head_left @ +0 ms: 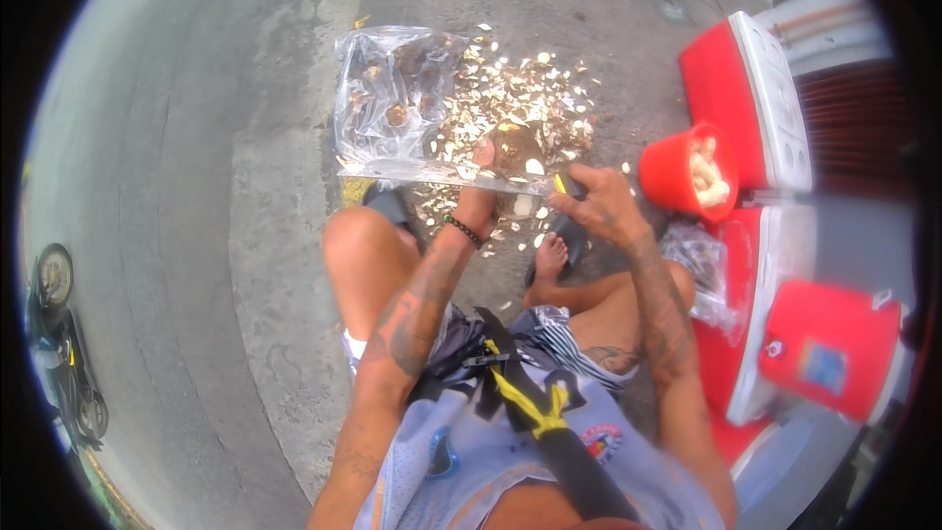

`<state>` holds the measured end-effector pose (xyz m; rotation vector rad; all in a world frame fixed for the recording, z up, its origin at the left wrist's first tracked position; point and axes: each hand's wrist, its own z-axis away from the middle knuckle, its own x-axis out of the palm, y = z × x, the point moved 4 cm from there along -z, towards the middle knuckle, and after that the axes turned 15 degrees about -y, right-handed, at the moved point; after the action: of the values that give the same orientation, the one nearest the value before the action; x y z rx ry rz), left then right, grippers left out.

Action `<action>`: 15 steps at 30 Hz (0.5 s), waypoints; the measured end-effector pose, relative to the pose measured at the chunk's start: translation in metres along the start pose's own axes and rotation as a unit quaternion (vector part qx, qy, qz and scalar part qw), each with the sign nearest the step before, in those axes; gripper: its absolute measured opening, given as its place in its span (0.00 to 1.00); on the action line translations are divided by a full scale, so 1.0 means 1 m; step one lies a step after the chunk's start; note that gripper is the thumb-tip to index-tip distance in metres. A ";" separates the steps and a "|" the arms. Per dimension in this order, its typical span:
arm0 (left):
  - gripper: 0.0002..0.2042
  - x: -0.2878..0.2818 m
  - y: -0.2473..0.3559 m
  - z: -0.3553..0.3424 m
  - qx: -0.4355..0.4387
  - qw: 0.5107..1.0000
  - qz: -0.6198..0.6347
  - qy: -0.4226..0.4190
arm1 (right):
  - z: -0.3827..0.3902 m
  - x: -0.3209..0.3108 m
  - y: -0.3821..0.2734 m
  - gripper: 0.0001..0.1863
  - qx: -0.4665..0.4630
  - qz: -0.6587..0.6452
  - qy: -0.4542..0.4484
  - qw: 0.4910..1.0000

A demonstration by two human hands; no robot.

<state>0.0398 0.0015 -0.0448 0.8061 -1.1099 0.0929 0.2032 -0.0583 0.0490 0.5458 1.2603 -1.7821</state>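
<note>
My right hand (608, 204) is closed around the black-and-yellow handle of a long knife (417, 172). Its broad blade points left, crossing in front of my left hand (478, 204). Beside the left fingers is a brown, rough-skinned lump (516, 145) with pale cut patches; that hand appears to grip its side, though the blade hides part of the grasp. White and brown peelings (515, 83) lie scattered on the ground around and beyond the lump. Left of them, a clear plastic bag (392, 88) holds several brown lumps.
A red bucket (662, 172) with peeled whitish pieces stands at the right, by a red cooler with a white lid (775, 103). Another red container (824, 348) and a filled plastic bag (699, 270) are nearer. A motorcycle (64, 344) stands far left. My sandalled feet flank the peelings.
</note>
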 end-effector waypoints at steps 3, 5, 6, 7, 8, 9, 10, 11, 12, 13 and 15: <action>0.30 -0.002 -0.002 -0.001 0.000 1.000 -0.017 -0.018 | -0.004 -0.002 -0.002 0.33 -0.020 0.006 0.005 1.000; 0.29 -0.001 -0.001 -0.001 -0.005 0.999 -0.019 -0.028 | -0.005 -0.002 0.001 0.33 -0.047 -0.009 0.018 0.999; 0.29 -0.001 -0.001 0.000 -0.012 0.999 -0.015 -0.029 | -0.006 -0.002 0.008 0.33 -0.021 0.004 0.021 1.000; 0.29 0.002 -0.001 0.000 -0.015 0.999 -0.010 -0.048 | -0.007 -0.002 0.014 0.32 -0.005 0.014 0.026 1.000; 0.29 0.002 -0.001 0.002 -0.033 0.998 -0.017 -0.050 | -0.009 -0.003 0.021 0.32 0.005 0.024 0.030 0.999; 0.28 0.005 0.000 0.004 -0.046 0.996 -0.022 -0.072 | -0.012 -0.004 0.034 0.32 0.076 -0.011 0.037 0.996; 0.28 0.005 0.000 0.006 -0.063 0.996 -0.029 -0.058 | -0.015 -0.006 0.047 0.32 0.140 -0.045 0.043 0.988; 0.28 0.011 0.001 0.006 -0.042 0.996 -0.020 -0.081 | -0.015 -0.007 0.058 0.31 0.205 -0.079 0.055 0.974; 0.27 0.013 0.001 0.006 -0.028 0.997 -0.015 -0.067 | -0.017 -0.007 0.061 0.31 0.191 -0.089 0.056 0.976; 0.27 0.017 0.003 0.006 -0.009 0.997 -0.007 -0.075 | -0.016 -0.008 0.063 0.31 0.182 -0.093 0.061 0.977; 0.26 0.017 0.007 0.006 0.000 0.998 0.029 -0.056 | -0.012 -0.006 0.064 0.31 0.154 -0.098 0.066 0.981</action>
<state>0.0400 -0.0025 -0.0260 0.7861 -1.2396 0.0975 0.2583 -0.0520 0.0150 0.7436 1.1649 -2.1561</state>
